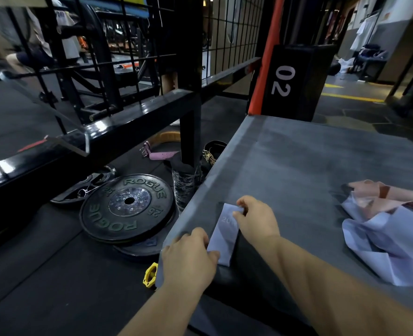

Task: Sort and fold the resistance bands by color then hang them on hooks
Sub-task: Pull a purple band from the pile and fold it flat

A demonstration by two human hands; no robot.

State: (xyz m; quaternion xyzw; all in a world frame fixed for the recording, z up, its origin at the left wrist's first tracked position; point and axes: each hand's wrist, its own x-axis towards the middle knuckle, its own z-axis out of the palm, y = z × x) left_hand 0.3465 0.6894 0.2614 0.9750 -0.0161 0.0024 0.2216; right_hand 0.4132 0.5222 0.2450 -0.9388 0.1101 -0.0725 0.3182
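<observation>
1. Lavender band (224, 236): it lies as a narrow folded strip at the near-left corner of the desk (297, 161), its length running near to far, with a printed "20" on its far half. I judge that it rests on the flat top so its layers can be squared and creased.
2. Left hand (190, 255): my fingers curl over the near end of the strip and my thumb lies across its near corner, pinching it. This grip appears to anchor the fold.
3. Right hand (256, 219): my fingers bend down onto the far end, thumb and forefinger pinching its far-right edge, probably to line up the layers.
4. Pose: both forearms enter from the near edge, palms down and wrists low. They converge on the strip, the right forearm crossing the desk from the near right.
5. Unsorted pile (382, 241): lavender and pink bands lie crumpled at the right of the desk, well apart from the strip. I judge the gap keeps folded work separate from unsorted work.
6. Weight plate (128, 209): it lies on the floor to the left of the desk. I cannot make out any hooks, so I judge hanging not yet begun.
</observation>
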